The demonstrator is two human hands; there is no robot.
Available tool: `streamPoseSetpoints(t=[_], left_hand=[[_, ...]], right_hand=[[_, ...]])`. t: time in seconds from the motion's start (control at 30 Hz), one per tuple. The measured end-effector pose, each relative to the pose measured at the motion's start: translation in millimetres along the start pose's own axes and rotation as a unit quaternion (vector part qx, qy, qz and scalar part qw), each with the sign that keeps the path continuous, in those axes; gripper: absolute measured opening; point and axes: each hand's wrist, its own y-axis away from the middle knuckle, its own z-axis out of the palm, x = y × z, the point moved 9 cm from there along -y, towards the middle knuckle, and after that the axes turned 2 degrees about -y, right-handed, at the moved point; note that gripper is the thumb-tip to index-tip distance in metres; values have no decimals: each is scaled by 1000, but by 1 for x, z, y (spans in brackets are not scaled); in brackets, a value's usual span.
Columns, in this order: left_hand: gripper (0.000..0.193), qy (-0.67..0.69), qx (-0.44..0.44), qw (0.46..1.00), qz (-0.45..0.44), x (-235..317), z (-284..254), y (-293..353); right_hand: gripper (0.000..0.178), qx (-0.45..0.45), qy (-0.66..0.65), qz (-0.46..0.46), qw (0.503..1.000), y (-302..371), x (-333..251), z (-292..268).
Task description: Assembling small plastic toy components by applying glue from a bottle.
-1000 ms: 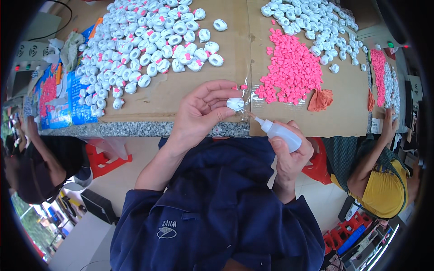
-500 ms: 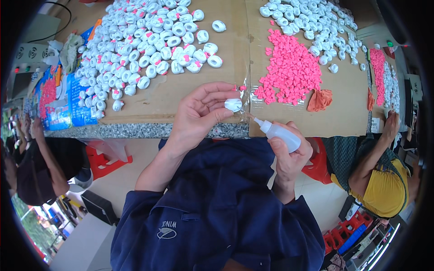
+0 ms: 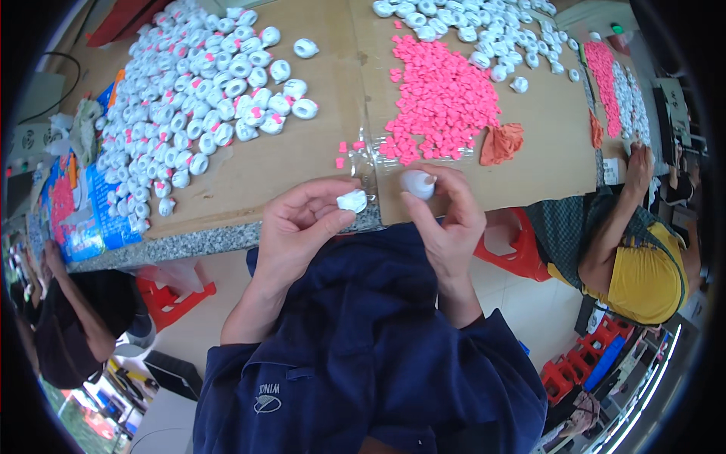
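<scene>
Grip of the left hand [image 3: 293,229] pinches a white head-shaped piece [image 3: 352,200], over the near edge of the bench [image 3: 200,246]; the right hand [image 3: 450,216] clasps a squeeze bottle [image 3: 416,184], contents indistinct. Beyond, leftward, many bow-trimmed white pieces [image 3: 259,78] look done; rightward, loose pink bows [image 3: 439,98] and plain white pieces [image 3: 466,34] seem left.
</scene>
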Motion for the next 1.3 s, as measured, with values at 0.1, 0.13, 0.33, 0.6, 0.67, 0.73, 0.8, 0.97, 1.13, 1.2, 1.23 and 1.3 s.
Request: streamPoseSetpoints(t=[0.1, 0.13, 0.33, 0.6, 0.67, 0.73, 0.8, 0.97, 1.13, 1.2, 1.23, 1.3], left_hand=[[30, -7, -6, 1000, 5, -2, 4, -1], [30, -6, -11, 1000, 4, -2, 5, 0], [30, -11, -22, 999, -26, -10, 6, -1], [31, -1, -25, 999, -30, -13, 12, 0], [31, -1, -26, 999, -31, -13, 13, 2], [31, -1, -25, 999, -32, -13, 15, 2], [30, 14, -43, 999, -29, -14, 24, -1], [27, 22, -59, 997, -43, -20, 30, 1], [26, 12, -55, 998, -33, -18, 29, 3], [28, 18, -60, 997, -36, -18, 31, 2], [28, 17, -57, 998, -35, -19, 30, 3], [27, 28, -59, 997, -35, -21, 31, 3]], right_hand=[[38, 5, -57, 10, 998, 2, 7, -1], [34, 22, -61, 5, 998, 2, 0, -6], [22, 125, 185, 22, 975, -12, 9, -53], [9, 72, 242, 25, 967, -18, 8, -43], [8, 67, 250, 10, 966, -16, 5, -42], [8, 60, 257, -5, 965, -13, 1, -42], [8, 68, 193, -31, 978, -7, -8, -44], [9, 93, 194, -10, 977, -2, -4, -50], [11, 42, 232, 12, 972, -6, 2, -41], [11, 22, 281, -12, 959, -8, -1, -36], [11, 20, 279, -12, 960, -8, 0, -34], [9, 29, 175, -10, 984, -4, -2, -35]])
